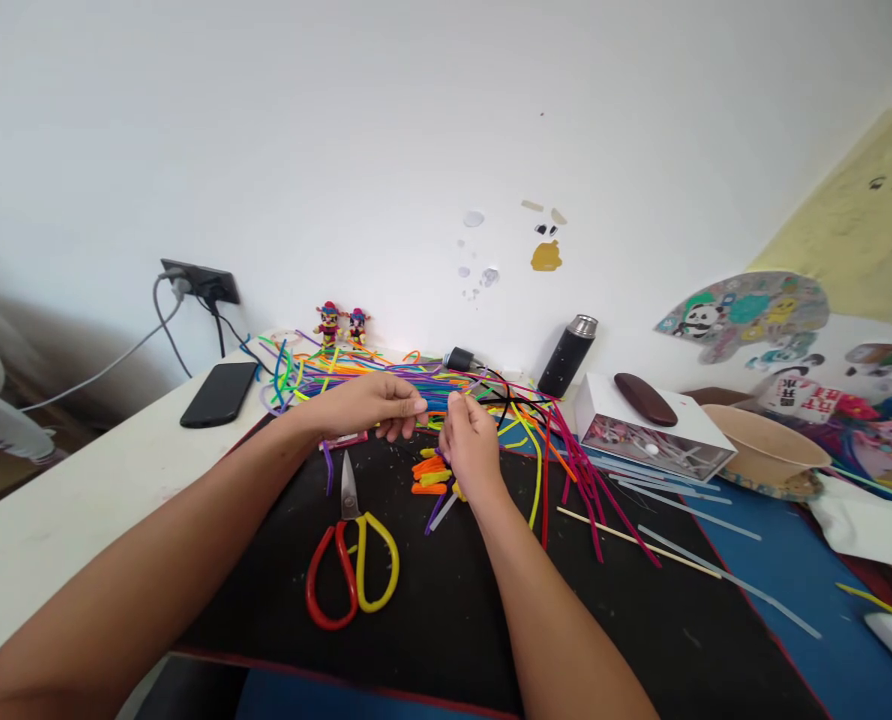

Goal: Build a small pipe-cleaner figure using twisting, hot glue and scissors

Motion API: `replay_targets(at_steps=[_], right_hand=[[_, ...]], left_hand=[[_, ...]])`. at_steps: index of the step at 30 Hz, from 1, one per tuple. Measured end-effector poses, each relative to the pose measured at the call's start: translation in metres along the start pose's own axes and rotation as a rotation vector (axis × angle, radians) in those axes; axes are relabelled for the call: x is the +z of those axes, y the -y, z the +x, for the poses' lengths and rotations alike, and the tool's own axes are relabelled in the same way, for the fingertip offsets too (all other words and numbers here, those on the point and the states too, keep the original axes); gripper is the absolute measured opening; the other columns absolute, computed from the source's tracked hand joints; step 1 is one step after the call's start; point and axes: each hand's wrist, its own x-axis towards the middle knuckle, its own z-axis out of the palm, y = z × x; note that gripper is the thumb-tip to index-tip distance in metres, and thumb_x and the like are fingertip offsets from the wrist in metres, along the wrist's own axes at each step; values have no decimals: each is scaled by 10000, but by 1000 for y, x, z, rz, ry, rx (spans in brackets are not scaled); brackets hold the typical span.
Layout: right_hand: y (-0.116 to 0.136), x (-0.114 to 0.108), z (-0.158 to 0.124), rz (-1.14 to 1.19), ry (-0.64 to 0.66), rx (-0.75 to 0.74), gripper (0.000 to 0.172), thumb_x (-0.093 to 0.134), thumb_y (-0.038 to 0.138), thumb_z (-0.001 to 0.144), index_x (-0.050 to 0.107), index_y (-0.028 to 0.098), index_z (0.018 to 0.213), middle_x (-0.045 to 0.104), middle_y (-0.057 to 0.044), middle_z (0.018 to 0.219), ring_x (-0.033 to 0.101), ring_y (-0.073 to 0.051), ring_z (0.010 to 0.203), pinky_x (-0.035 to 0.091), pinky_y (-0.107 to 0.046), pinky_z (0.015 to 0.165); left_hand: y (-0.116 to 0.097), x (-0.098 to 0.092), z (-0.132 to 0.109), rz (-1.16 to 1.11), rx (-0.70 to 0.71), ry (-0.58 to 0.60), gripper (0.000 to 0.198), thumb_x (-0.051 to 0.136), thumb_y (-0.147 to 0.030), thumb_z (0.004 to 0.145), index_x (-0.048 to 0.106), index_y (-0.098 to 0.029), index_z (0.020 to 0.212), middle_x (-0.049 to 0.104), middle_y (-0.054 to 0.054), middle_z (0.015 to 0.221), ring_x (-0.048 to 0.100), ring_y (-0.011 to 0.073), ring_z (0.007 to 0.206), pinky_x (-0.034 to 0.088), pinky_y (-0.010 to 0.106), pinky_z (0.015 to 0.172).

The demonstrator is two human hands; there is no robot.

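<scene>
My left hand [386,404] reaches in over the black mat with thumb and forefinger pinched together. Close beside it, my right hand [470,436] is also closed in a pinch, its fingertips almost meeting the left ones. Whatever is held between them is too small to make out against the colourful pile. Just below the hands lie short folded orange and yellow pipe cleaner pieces [431,474]. Scissors [350,545] with one red and one yellow handle rest on the mat, blades slightly parted. Behind the hands spreads a heap of many-coloured pipe cleaners [326,382].
A phone [219,394] lies at left. Two small figurines [329,322], a black flask [567,356] and a white box [652,428] with a brown case [645,399] stand along the back. A wooden stick [637,541], pale glue sticks [731,573] and a bowl [761,440] are at right.
</scene>
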Motion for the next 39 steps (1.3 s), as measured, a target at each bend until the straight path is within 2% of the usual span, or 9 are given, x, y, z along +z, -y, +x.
replay_targets(at_steps=[7, 12, 16, 19, 21, 24, 28, 35, 39], right_hand=[[11, 4, -3, 43, 5, 20, 555, 630, 681, 925, 370, 262, 670, 321, 118, 470, 310, -77, 340, 251, -231, 356], [14, 6, -3, 139, 5, 43, 564, 654, 663, 907, 358, 257, 650, 289, 126, 472, 271, -62, 325, 214, -223, 338], [17, 7, -3, 242, -5, 109, 553, 691, 619, 887, 364, 247, 641, 305, 123, 455, 255, -51, 322, 183, -208, 336], [16, 6, -2, 330, 7, 174, 523, 697, 592, 883, 370, 246, 665, 301, 132, 450, 240, -49, 317, 178, -201, 344], [14, 5, -1, 351, -4, 196, 500, 692, 576, 887, 382, 244, 676, 309, 133, 453, 243, -50, 318, 187, -200, 350], [12, 5, 0, 296, -40, 173, 510, 693, 583, 883, 384, 244, 658, 312, 128, 447, 261, -54, 320, 187, -203, 345], [14, 4, 0, 155, -62, 69, 547, 686, 626, 885, 389, 246, 627, 302, 120, 439, 284, -59, 320, 195, -211, 332], [18, 2, -1, 38, -62, -3, 560, 673, 688, 890, 412, 248, 663, 340, 118, 452, 303, -66, 332, 233, -215, 341], [17, 2, -1, 28, -53, -16, 567, 668, 706, 889, 408, 253, 669, 326, 118, 458, 303, -73, 340, 245, -217, 344]], left_hand=[[5, 0, 3, -71, 10, -42, 485, 776, -627, 815, 692, -159, 722, 657, 22, 635, 588, 129, 569, 430, 219, 530], [5, 4, 5, -53, 64, -91, 462, 743, -598, 844, 666, -160, 718, 627, 11, 625, 561, 126, 566, 423, 229, 546], [-3, 11, 3, 115, 172, -135, 419, 670, -545, 911, 651, -166, 732, 608, -3, 641, 537, 128, 602, 415, 238, 592], [-10, 16, 2, 337, 260, -232, 399, 617, -497, 951, 647, -170, 724, 594, -3, 653, 512, 132, 639, 377, 241, 612], [-9, 17, 3, 352, 251, -251, 414, 618, -510, 949, 634, -172, 709, 586, -5, 647, 501, 133, 635, 370, 243, 611], [-1, 15, 7, 124, 143, -170, 471, 648, -594, 919, 620, -174, 709, 588, -7, 625, 512, 128, 589, 391, 246, 587], [10, 10, 10, -191, 59, -139, 528, 685, -671, 884, 650, -163, 746, 591, -5, 621, 521, 112, 545, 374, 231, 530], [12, 12, 9, -428, -33, -53, 526, 805, -643, 803, 677, -134, 779, 613, 6, 642, 507, 88, 510, 305, 210, 457], [15, 12, 9, -538, -71, 23, 515, 812, -617, 815, 714, -113, 840, 599, 9, 613, 497, 92, 498, 300, 215, 457]])
